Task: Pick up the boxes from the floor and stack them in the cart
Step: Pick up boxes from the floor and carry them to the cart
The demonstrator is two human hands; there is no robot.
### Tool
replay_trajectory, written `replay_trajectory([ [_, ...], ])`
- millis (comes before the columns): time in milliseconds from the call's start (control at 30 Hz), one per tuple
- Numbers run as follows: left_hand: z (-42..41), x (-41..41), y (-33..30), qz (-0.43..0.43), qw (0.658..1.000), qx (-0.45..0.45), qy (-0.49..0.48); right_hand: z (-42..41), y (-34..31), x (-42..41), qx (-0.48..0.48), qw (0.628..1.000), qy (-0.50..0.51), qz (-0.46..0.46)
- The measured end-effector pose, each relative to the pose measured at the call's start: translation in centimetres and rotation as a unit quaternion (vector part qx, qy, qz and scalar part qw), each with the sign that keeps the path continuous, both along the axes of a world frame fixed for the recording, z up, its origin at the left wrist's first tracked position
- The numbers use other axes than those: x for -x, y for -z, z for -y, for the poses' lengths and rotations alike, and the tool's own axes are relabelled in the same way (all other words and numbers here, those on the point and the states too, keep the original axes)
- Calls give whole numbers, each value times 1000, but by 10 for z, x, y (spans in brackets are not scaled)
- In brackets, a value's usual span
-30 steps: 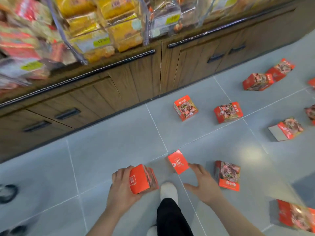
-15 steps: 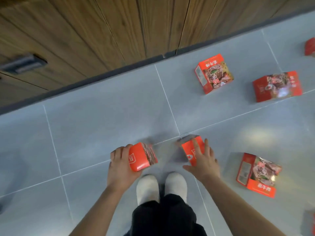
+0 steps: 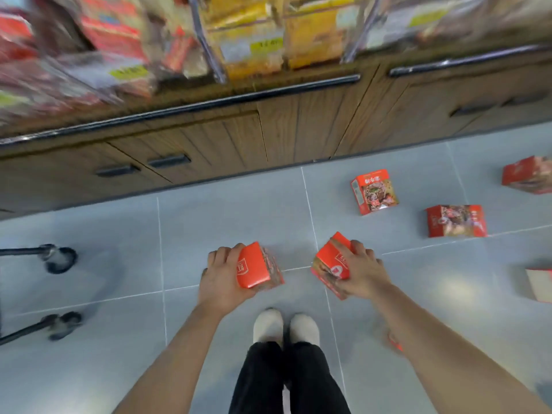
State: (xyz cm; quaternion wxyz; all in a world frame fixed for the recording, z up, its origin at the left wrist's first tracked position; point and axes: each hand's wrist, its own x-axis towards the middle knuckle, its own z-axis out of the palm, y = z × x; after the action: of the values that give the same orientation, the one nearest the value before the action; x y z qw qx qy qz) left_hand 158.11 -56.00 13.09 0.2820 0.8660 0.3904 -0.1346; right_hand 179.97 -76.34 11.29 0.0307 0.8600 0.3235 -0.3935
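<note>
A: With both arms out ahead of the feet, how do the hands stand?

B: Left hand [image 3: 222,276] grips a red box [image 3: 258,265], fingers curled over its far edge, thumb side under. Right hand [image 3: 360,271] grips a second red box [image 3: 331,262], fingers wrapped over the top face. Both boxes appear lifted off the floor tiles [image 3: 209,210]; contact cannot be ruled out from this angle.

A: Why one per hand?

B: Judgement: the boxes are small enough for a single-hand grip, so two go per trip to the cart.

A: Cart position?

B: Only black wheels and frame bars [image 3: 58,258] show at the left edge; the basket is out of view.

A: Remaining work?

B: Several boxes lie on the floor to the right: one upright box [image 3: 375,192] near the wooden cabinet [image 3: 268,135], another on its side [image 3: 455,221] just beyond, more cut off at the right edge. Task looks early to middle.

A: Risk?

B: The blurred view suggests fast head motion; the grips look firm.
</note>
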Motion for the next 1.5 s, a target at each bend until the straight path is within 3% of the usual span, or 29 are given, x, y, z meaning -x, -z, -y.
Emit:
replay_trajectory([
  [167,-13,-4,-161,10,999,-18,-44,-36,-172,-12,-44,990,-130,28],
  [233,-13,3,-210,30,997,-37,-60,-45,-225,-7,-66,988,-136,20],
  [633,-9,131,-406,63,966,-169,-184,-125,-424,67,-211,945,-249,8],
  [1100,-1,375,-517,76,901,-248,-347,-215,-543,274,-324,857,-394,-65],
  [1500,-1,588,-557,55,894,-261,-362,-243,-566,487,-345,813,-450,-134],
])
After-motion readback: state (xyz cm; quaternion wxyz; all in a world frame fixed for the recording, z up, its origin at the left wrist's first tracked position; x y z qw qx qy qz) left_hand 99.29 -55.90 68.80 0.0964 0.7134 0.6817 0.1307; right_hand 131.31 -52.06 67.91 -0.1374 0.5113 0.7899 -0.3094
